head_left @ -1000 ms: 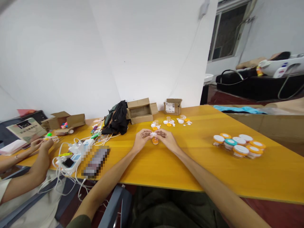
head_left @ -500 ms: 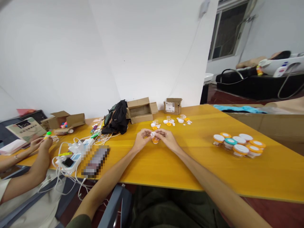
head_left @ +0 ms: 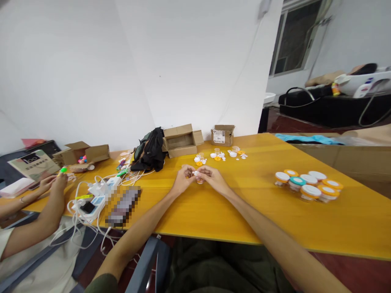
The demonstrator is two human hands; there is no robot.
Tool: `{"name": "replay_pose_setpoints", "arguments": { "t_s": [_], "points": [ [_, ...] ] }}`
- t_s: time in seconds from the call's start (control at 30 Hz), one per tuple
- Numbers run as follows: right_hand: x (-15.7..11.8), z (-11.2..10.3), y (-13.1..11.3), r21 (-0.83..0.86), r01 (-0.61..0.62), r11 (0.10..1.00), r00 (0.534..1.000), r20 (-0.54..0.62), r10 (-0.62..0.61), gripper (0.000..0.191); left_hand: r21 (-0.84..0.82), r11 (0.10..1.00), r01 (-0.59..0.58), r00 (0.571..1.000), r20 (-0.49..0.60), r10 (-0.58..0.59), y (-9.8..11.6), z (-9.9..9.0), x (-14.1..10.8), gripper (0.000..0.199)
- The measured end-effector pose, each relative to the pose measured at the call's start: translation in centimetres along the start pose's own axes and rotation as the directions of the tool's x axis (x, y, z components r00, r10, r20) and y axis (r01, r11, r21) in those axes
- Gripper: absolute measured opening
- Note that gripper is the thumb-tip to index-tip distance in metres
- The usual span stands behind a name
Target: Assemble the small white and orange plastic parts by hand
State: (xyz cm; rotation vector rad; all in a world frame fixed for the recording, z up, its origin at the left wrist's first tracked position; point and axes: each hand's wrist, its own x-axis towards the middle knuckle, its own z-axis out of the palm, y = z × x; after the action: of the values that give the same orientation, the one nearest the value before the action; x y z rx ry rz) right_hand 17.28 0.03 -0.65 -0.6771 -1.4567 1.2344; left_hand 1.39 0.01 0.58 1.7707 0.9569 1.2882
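My left hand [head_left: 183, 179] and my right hand [head_left: 212, 178] meet over the table, fingertips pinched from both sides on a small white plastic piece [head_left: 195, 173]. Its exact kind is too small to make out. Just below it and partly behind my right fingers is a small clear container [head_left: 199, 180]. Beyond my hands lie loose parts: a white round cap [head_left: 213, 155], an orange ring [head_left: 217, 158], a clear cup [head_left: 236, 149] and several tiny white pieces.
Several lidded clear jars [head_left: 310, 191] stand grouped on the right. Cardboard boxes [head_left: 180, 141] and a black bag [head_left: 151, 150] are at the back. To the left are a power strip [head_left: 98, 201] with cables, a blurred-out phone [head_left: 124, 206] and another person's hands [head_left: 56, 184].
The white piece between my fingers has turned and shows less of its face. The orange seen below it no longer shows. My hands stay in nearly the same place.
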Motion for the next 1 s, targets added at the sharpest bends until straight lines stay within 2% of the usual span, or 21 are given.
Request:
{"name": "replay_pose_setpoints", "arguments": {
  "t_s": [0.27,0.53,0.63,0.8,1.0],
  "points": [
    [0.4,-0.7,0.1,0.040,-0.038,0.998,0.999,-0.028,0.039,0.043,0.048,0.997,-0.066,0.996,0.056,0.063,0.3,0.0,-0.1,0.025],
    [0.1,-1.0,-0.4,0.056,-0.111,0.992,0.993,-0.021,0.112,0.046,0.263,0.942,-0.209,0.978,0.072,0.197,0.0,-0.6,-0.1,0.013],
    [0.0,-0.9,-0.5,0.044,-0.109,0.993,0.994,-0.023,0.110,0.046,0.292,0.928,-0.232,0.973,0.078,0.219,0.2,-0.6,-0.2,0.012],
    [0.1,-0.8,-0.6,0.018,-0.074,0.997,0.995,-0.070,0.075,0.047,0.280,0.940,-0.197,0.980,0.045,0.192,0.3,-0.4,-0.3,0.016],
    [0.1,-0.9,-0.5,0.029,-0.083,0.996,0.989,-0.119,0.086,0.052,0.147,0.986,-0.073,0.997,0.006,0.073,-0.1,-0.1,-0.1,0.024]
  ]
}}
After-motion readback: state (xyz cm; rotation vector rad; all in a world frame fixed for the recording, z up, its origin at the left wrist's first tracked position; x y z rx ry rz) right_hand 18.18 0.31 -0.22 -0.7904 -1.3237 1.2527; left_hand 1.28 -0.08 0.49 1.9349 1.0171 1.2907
